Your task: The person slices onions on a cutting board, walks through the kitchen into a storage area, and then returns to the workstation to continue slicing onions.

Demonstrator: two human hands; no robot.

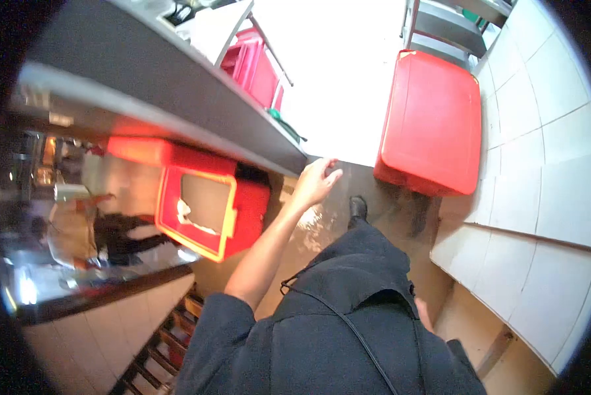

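Note:
My left hand (318, 180) reaches forward at the middle of the view, with nothing in it and its fingers apart, slightly bent. It is above the floor near the corner of a dark counter (197, 85). A green-handled tool (284, 124), whose kind I cannot make out, lies at the counter's edge just beyond that hand. Only a small part of my right hand (423, 314) shows beside my dark apron (348, 276); its fingers are hidden. Ahead to the right, a large red lidded bin (434, 122) stands against the tiled wall.
Below the counter on the left sits a red bin with an orange rim (226, 230). Pink-red crates (259, 69) stand behind the counter. Metal shelving (447, 29) is at the far right, before a white tiled wall (533, 131). A person (78, 224) appears far left.

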